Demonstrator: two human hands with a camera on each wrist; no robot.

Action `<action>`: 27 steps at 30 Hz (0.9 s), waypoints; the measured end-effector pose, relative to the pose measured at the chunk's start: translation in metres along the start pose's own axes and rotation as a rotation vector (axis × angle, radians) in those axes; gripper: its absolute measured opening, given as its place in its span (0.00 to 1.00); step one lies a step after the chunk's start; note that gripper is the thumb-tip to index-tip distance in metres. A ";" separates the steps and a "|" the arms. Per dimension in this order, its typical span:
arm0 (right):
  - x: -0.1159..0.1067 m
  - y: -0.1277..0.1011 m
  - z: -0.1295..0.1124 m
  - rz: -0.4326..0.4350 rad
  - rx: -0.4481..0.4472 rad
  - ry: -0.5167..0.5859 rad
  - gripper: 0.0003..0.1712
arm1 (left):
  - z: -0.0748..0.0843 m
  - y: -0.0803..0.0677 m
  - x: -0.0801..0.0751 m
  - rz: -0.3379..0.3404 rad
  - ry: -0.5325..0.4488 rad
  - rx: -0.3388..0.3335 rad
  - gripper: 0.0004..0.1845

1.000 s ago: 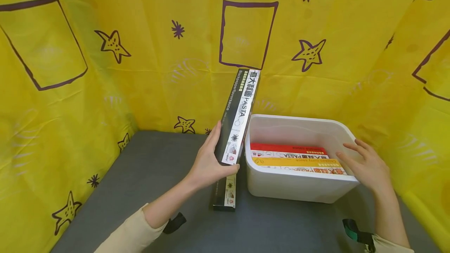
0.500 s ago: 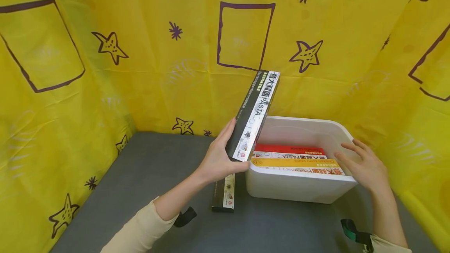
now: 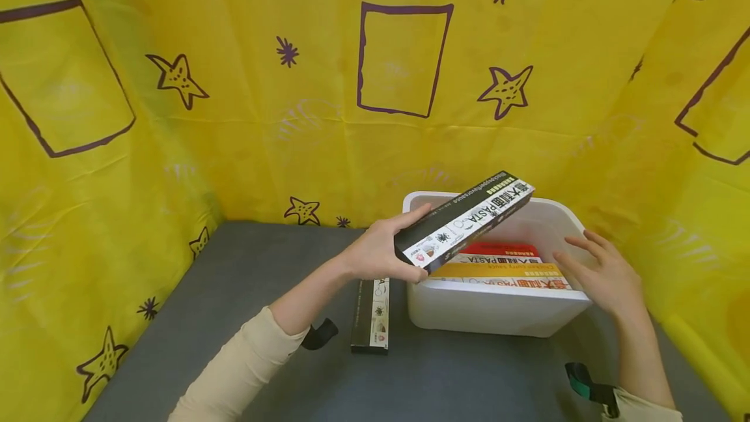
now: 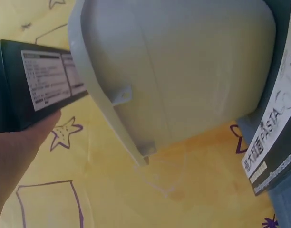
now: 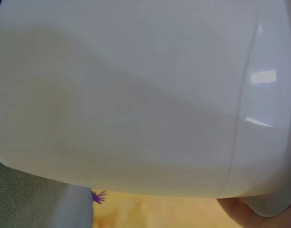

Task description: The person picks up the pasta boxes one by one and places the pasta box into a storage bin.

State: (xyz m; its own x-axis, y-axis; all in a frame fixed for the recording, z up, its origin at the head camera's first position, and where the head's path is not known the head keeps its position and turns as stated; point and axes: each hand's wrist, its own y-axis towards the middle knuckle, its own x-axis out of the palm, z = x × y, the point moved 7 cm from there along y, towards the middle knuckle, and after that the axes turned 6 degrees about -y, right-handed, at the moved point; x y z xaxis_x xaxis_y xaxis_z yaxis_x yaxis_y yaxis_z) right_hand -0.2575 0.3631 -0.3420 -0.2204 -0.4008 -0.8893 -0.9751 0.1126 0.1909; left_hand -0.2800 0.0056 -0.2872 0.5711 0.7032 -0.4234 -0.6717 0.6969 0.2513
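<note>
In the head view my left hand [image 3: 383,246] grips a black pasta box [image 3: 469,220] with a white label, near its lower left end. It holds the box tilted above the white bin [image 3: 498,311], with its far end raised to the right. Inside the bin lie a red pasta box [image 3: 504,249] and a yellow pasta box [image 3: 498,270]. My right hand [image 3: 609,272] rests at the bin's right rim, its fingers fairly straight and reaching over the edge. The left wrist view shows the end of the held box [image 4: 45,80] beside the bin's rim.
A second black pasta box [image 3: 370,324] lies on the grey tabletop [image 3: 281,266] just left of the bin, partly hidden by my left forearm and hand. Yellow patterned cloth [image 3: 328,103] rises behind and at both sides.
My left hand has moved right and turned the black pasta box from steeply upright to a shallower tilt over the bin. The right hand has stayed at the rim.
</note>
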 end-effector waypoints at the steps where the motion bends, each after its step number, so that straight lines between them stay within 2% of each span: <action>1: 0.000 0.000 -0.001 0.001 -0.001 0.000 0.38 | 0.000 0.003 -0.001 -0.018 0.015 -0.012 0.53; 13: -0.002 0.001 -0.003 0.004 0.000 -0.010 0.38 | -0.015 0.041 -0.007 -0.131 0.192 -0.100 0.46; 19: -0.001 0.000 -0.002 -0.006 0.004 -0.009 0.39 | -0.026 0.061 -0.003 -0.180 0.174 -0.131 0.42; 23: 0.000 -0.001 -0.002 -0.005 0.008 -0.011 0.38 | -0.031 0.074 0.000 -0.224 0.130 -0.121 0.41; 27: 0.000 -0.001 -0.004 -0.002 0.007 -0.006 0.38 | -0.036 0.084 0.002 -0.295 0.130 -0.094 0.40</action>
State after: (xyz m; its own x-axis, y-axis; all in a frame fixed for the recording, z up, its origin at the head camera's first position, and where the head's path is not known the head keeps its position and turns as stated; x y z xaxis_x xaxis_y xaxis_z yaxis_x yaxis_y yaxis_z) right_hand -0.2563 0.3596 -0.3409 -0.2181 -0.3952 -0.8923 -0.9754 0.1177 0.1863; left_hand -0.3526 0.0603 -0.2984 0.6866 0.4454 -0.5746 -0.5304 0.8474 0.0230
